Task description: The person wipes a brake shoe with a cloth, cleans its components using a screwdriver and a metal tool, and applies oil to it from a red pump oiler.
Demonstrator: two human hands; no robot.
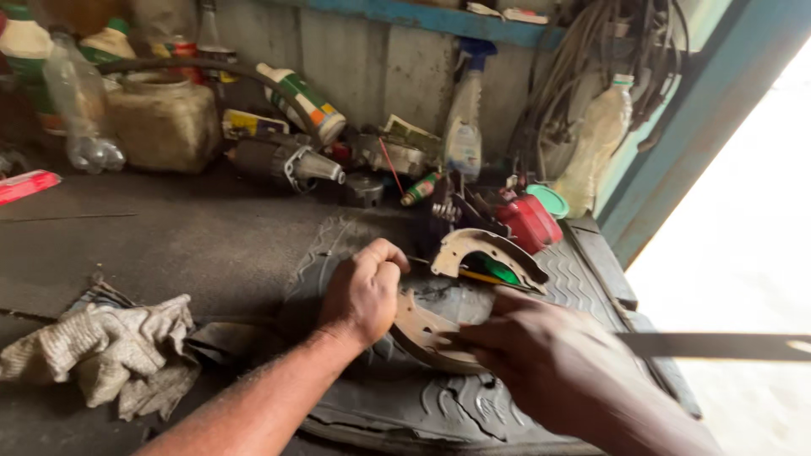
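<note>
Right hand [541, 359] is sitting nearest, grip closing on a long flat metal strip [726, 345] running off right, fingers touching the near brake shoe [422, 331]. Left hand [365, 291] is clenching into a fist, pressing that shoe's left end. Both shoes, the 2nd brake shoe [488, 250] just beyond, are lying on a worn tyre [405, 401] on the dark desk [169, 236]. Near left, a crumpled rag [110, 355] is lying. Far side: clear spray bottle [464, 118] w/ blue trigger, white bottle w/ green label [304, 103] tipping over, murky jug [162, 118], empty clear plastic bottle [78, 101], pale bottle w/ green cap [598, 143] at right, red container [528, 221] beside a green lid [549, 201].
</note>
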